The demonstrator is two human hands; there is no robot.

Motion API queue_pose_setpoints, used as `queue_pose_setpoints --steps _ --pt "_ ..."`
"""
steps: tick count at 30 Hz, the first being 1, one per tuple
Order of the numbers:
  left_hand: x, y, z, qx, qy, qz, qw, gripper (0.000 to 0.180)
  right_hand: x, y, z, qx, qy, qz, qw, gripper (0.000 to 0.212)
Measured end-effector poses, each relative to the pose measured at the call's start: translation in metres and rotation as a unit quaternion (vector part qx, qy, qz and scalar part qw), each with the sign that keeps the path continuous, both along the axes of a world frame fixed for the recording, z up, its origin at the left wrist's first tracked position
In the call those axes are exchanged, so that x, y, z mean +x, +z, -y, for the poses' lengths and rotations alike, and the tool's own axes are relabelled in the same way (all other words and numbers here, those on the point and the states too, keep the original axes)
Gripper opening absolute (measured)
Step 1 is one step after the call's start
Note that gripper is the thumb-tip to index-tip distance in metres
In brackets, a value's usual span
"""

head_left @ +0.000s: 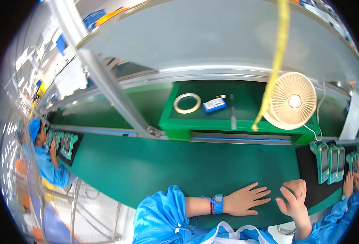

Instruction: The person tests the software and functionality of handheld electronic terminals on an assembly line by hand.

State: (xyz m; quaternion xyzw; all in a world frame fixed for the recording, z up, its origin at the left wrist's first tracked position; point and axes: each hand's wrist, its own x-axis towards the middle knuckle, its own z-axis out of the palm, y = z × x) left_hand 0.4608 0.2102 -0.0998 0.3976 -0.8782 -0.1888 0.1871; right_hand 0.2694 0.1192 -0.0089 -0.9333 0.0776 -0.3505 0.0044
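My left hand (246,200) lies palm down on the green tabletop (167,166), fingers spread and holding nothing. A blue wrist strap (218,204) and a dark beaded bracelet (212,205) are around that wrist. Just to its right, my right hand (295,201) is raised above the table's near edge. Its fingers are loosely curled, with the thumb apart from the forefinger and nothing visible between them. A ring shows on one finger. Nearest to my right hand is a black mat (305,164), where several green handheld terminals (323,163) with dark screens stand in a row.
A green riser (175,126) at the back bears a tape roll (187,103), a blue battery pack (214,105), a slim grey tool (233,114) and a cream fan (292,100). A yellow strip (280,53) hangs down. Co-workers (49,162) work at left and right beside more devices.
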Motion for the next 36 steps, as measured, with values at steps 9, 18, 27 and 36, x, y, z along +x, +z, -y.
queue_pose_setpoints --steps 9,18,27,36 --pt "0.005 -0.025 -0.018 -0.121 0.049 -0.085 0.988 0.062 0.138 -0.051 0.033 0.038 0.117 -0.056 0.991 0.034" --pt "0.072 -0.003 -0.060 -0.196 0.026 -0.043 0.979 0.025 0.229 -0.071 0.010 -0.033 0.169 -0.031 0.985 0.025" --pt "0.384 0.016 -0.227 -0.140 0.621 0.283 0.718 0.015 0.233 -0.062 0.005 0.020 0.211 -0.228 0.950 0.044" --pt "0.548 -0.012 -0.372 -0.012 0.679 0.572 0.459 0.029 0.351 -0.075 -0.095 0.058 0.438 -0.336 0.832 0.060"
